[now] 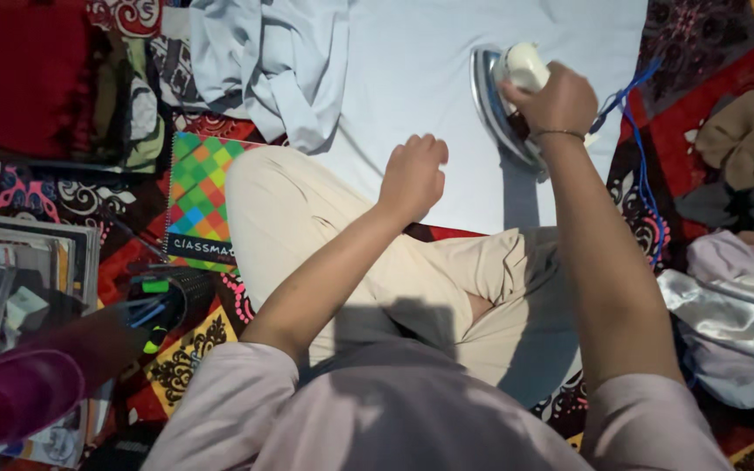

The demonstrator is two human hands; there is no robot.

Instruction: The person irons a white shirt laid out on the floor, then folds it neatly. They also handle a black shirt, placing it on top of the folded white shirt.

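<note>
The person sits cross-legged on a patterned rug [28, 196], and everything gathers round the pale blue cloth [412, 61] spread flat in front of the knees.

The right hand [553, 100] is wrapped tight round the white handle of the iron [503, 100], which stands tipped up on its edge at the right side of the cloth, its shiny soleplate facing left. A thin bangle sits on that wrist. A blue cord [643, 174] runs off the iron and down over the rug just right of the cloth.

The left hand [412, 179] is curled into a loose fist, holding nothing, resting at the near edge of the cloth just above the left knee; whether it presses on the fabric I cannot tell.

The far left corner of the cloth is bunched up in folds. Just left of the cloth lies a notebook [195, 196] with a bright checked cover, and further left a stack of books [19, 262]. Well to the right of the cloth, more clothes [739, 305] sit in a crumpled heap.
</note>
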